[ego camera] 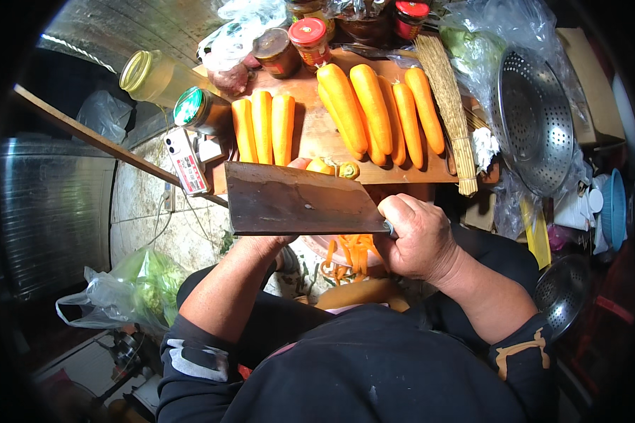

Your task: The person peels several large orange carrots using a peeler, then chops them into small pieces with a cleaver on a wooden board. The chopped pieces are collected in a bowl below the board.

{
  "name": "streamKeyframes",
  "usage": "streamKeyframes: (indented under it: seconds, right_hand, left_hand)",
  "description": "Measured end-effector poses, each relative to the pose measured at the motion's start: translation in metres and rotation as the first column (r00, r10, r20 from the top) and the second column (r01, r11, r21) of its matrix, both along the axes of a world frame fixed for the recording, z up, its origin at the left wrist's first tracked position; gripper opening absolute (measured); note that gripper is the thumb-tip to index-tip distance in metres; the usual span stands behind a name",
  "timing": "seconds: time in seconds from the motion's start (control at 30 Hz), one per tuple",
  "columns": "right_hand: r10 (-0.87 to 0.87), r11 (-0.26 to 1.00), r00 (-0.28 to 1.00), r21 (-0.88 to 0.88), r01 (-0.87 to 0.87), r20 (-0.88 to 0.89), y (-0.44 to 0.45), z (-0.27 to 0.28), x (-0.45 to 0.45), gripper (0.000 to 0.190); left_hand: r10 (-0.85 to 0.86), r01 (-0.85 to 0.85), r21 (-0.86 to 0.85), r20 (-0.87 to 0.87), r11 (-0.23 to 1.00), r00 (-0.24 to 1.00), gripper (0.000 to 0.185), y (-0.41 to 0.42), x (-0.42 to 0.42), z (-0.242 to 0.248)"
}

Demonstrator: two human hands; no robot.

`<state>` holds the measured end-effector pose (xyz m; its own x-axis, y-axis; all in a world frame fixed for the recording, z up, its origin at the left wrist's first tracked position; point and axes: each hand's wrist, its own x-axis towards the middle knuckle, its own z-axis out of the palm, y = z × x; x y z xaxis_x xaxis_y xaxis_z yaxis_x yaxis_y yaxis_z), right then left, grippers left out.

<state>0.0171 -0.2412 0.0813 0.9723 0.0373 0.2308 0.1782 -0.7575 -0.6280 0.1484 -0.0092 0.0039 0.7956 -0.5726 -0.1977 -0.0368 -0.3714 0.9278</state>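
My right hand (420,232) grips the handle of a broad cleaver (301,201), its dark blade held across in front of the board's near edge. Most of my left hand (275,241) is hidden behind that blade; only the heel of the hand and a fingertip show. Beside this fingertip lie an orange carrot piece (320,166) and a carrot's stem end (349,169). Three peeled carrots with cut tops (263,127) lie side by side on the wooden cutting board (309,119). Several whole peeled carrots (373,108) rest farther right.
Jars (309,39) and plastic bags line the back. A straw brush (444,100) and a steel colander (534,121) stand right. A phone (185,161) leans at the left edge. Carrot peelings (354,254) hang over a basin below. Bagged greens (148,285) sit at lower left.
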Motion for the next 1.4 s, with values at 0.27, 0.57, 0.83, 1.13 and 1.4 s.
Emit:
streamKeyframes:
  seconds: [0.27, 0.57, 0.83, 1.13, 1.4]
  right_hand:
    - [0.022, 0.999, 0.998, -0.022, -0.023, -0.065, -0.006, -0.001, -0.003, 0.021]
    - [0.014, 1.0, 0.999, 0.004, -0.014, -0.034, -0.011, -0.021, -0.01, 0.041]
    - [-0.007, 0.998, 0.995, 0.061, 0.013, -0.103, -0.01, -0.028, -0.019, 0.028]
    - [-0.133, 0.978, 0.935, 0.11, 0.177, -0.328, -0.011, -0.041, -0.025, 0.018]
    - [-0.134, 0.927, 0.879, 0.255, 0.274, -0.458, -0.008, -0.018, -0.013, 0.024]
  left_hand:
    - [-0.021, 0.012, -0.135, -0.064, 0.991, 0.998, 0.063, -0.009, -0.011, 0.037]
    - [-0.098, 0.01, -0.267, -0.318, 0.964, 0.943, 0.055, 0.015, 0.003, 0.058]
    - [-0.248, -0.002, -0.405, -0.564, 0.915, 0.788, 0.045, 0.019, -0.001, 0.095]
    - [-0.471, 0.096, -0.561, -0.576, 0.822, 0.668, 0.057, 0.017, 0.006, 0.097]
    - [-0.153, 0.002, -0.265, -0.55, 0.964, 0.821, 0.052, 0.015, 0.034, 0.084]
